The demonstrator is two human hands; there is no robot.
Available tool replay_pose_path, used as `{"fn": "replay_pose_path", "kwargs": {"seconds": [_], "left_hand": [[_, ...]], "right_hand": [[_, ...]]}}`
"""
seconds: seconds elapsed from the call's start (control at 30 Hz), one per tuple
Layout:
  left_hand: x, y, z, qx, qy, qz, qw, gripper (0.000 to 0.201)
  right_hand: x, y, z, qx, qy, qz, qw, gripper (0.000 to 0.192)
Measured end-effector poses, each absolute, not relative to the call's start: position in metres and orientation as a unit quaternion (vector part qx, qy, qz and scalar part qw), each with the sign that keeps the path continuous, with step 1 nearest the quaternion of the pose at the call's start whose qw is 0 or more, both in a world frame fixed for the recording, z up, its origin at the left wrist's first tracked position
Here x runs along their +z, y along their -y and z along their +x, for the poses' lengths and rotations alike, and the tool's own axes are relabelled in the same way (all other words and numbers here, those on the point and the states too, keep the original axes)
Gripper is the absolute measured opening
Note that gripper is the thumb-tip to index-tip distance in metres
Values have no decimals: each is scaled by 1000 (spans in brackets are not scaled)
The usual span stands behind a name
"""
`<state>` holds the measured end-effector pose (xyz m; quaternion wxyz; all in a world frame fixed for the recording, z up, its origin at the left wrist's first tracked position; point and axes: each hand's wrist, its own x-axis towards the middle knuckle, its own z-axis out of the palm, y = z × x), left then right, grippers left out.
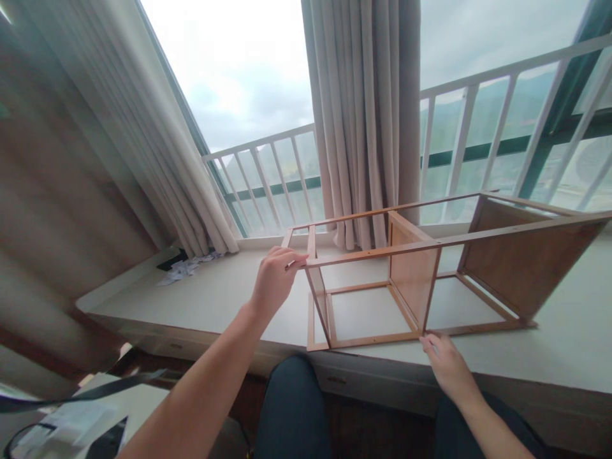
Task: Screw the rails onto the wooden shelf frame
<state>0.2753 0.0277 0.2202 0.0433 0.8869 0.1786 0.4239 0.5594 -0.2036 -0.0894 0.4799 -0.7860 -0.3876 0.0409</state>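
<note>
Fingers (292,260) of the left hand (275,280) are curled closed around the upper left corner of the wooden frame (415,280), at centre frame. Fingertips of the right hand (447,366) rest on the frame's lower front rail, lower right of centre; whether they pinch it cannot be determined. The frame lies on its side on the pale window ledge (215,299), spanning centre to right edge, with solid panels at the middle and right end. Beige curtains (368,115) hang behind it. Crumpled paper (184,268) lies on the ledge at left, well apart from the frame.
</note>
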Motion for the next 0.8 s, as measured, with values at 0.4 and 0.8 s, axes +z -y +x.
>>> {"fn": "replay_pose_path", "kwargs": {"seconds": [0.4, 0.8], "left_hand": [[209, -24, 282, 473, -211, 854, 49, 19], [207, -19, 286, 480, -268, 833, 67, 17]], "right_hand": [[-88, 205, 559, 37, 392, -785, 479, 63], [-83, 205, 557, 30, 392, -782, 484, 68]]}}
